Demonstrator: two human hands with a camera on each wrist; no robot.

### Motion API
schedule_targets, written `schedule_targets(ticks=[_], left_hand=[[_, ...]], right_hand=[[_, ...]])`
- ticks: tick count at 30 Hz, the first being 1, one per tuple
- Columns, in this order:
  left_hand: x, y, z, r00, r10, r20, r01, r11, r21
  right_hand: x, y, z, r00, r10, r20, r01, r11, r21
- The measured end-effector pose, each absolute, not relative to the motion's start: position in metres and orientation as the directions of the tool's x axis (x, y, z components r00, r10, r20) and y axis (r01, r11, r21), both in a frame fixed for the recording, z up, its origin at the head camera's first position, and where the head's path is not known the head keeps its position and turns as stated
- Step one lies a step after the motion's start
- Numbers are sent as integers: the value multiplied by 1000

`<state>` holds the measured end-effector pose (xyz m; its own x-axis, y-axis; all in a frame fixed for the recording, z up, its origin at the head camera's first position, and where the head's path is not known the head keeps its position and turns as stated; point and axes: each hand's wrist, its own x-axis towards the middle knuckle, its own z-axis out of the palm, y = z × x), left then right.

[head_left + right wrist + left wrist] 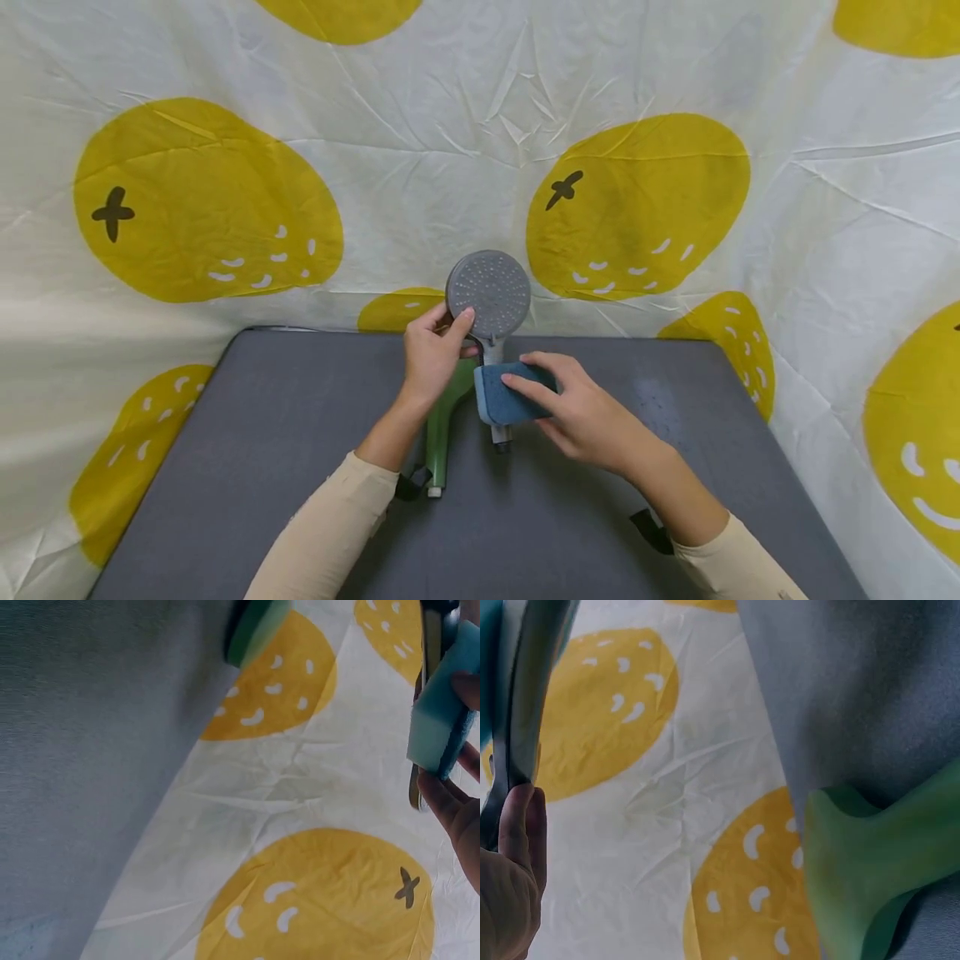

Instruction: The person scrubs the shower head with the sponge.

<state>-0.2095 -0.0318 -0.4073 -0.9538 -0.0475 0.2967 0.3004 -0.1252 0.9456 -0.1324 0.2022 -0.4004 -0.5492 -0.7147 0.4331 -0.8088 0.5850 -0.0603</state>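
A grey shower head (489,293) is held up over the far part of the table, its round nozzle face toward me. My left hand (435,354) grips its head at the left edge, thumb on the front. With my right hand (577,412) I pinch a blue sponge (513,393), which lies across the shower head's handle and covers part of it. In the right wrist view the sponge (442,712) shows a lighter and a darker layer, close along the handle. Behind my left hand, a green shower head (448,417) lies on the table.
The dark grey table (285,433) reaches back to a white cloth (420,192) printed with yellow fruit shapes, which hangs behind and at both sides. Damp-looking marks (660,404) show on the table's right part. A black strap (651,532) is at my right wrist.
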Motion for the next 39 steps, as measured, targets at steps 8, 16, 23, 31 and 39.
schedule_targets(ticks=[8,16,23,31,39], left_hand=[[-214,-34,-409,-961,-73,267,275,-122,954],[-213,-35,-405,-965,-99,241,253,-133,958],[-207,-34,-404,-967,-106,232,245,-136,960],[-202,-30,-406,-980,-81,184,198,-216,956],[-202,-32,-405,-976,-74,205,216,-208,954]], right_hand=[[-115,203,-404,-495,-768,407,-848,530,-31],[-113,204,-407,-521,-744,418,-835,547,-67],[-137,202,-416,-585,-624,518,-789,585,-186],[-159,197,-420,-592,-510,624,-771,583,-255],[-158,199,-415,-605,-551,575,-771,585,-250]])
